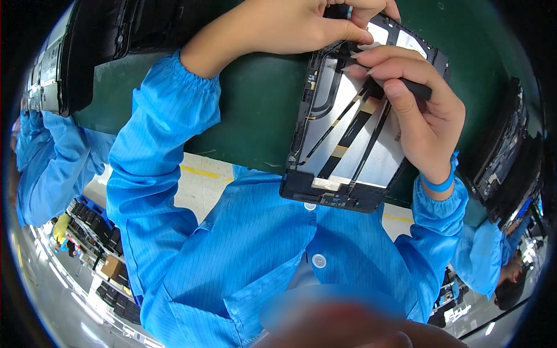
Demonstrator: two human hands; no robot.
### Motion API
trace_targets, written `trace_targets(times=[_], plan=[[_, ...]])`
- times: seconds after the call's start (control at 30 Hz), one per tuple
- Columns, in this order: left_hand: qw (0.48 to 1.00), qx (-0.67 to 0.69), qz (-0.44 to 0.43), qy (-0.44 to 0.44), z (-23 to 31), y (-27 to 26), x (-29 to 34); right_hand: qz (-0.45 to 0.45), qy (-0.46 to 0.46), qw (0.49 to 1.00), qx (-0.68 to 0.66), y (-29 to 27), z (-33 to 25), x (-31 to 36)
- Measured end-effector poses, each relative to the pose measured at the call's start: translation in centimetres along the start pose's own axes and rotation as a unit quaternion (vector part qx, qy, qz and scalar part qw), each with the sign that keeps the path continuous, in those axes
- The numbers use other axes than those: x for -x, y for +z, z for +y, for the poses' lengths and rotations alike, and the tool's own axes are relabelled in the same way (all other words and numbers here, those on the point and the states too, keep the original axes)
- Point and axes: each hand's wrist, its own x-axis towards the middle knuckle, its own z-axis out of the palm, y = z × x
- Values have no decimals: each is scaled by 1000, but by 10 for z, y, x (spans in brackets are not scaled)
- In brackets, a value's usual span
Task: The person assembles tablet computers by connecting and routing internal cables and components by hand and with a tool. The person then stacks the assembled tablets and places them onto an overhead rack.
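Observation:
An opened tablet [380, 168] lies tilted on the green table, its silver inner panel crossed by dark flat ribbon cables [349, 139] and edged by a black frame. At its upper left edge is my left hand [333, 26], with fingers bent and thumb pressed in; what they pinch is hidden. My right hand [420, 101] reaches over the right side of the tablet. Its fingers close round a short black tool [416, 89], whose exact kind I cannot make out. The fingertips of both hands nearly meet over the upper part of the panel.
Black device parts [69, 64] stand stacked at the far left of the green table [249, 116]. More opened devices [505, 156] lie along the right edge. Blue-sleeved people [52, 156] are at both sides. Shelves with dark items [93, 223] stand lower left.

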Motion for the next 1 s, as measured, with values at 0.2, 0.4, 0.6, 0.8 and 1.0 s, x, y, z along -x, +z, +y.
trace_targets(times=[0.2, 0.4, 0.6, 0.8, 1.0], plan=[[1000, 2, 7, -8, -1, 2, 0, -24, 0, 998, 60, -3, -3, 0], [1000, 7, 17, -8, -2, 4, 1, -14, 1, 999, 46, -2, -1, 1], [1000, 4, 17, -13, -2, 6, 1, -15, -4, 997, 79, -1, -2, 2], [1000, 6, 18, -11, -2, 7, 0, -8, 8, 993, 113, 0, -6, 2], [1000, -6, 26, -5, -3, 5, 2, -6, 4, 992, 125, 2, -8, 0]])
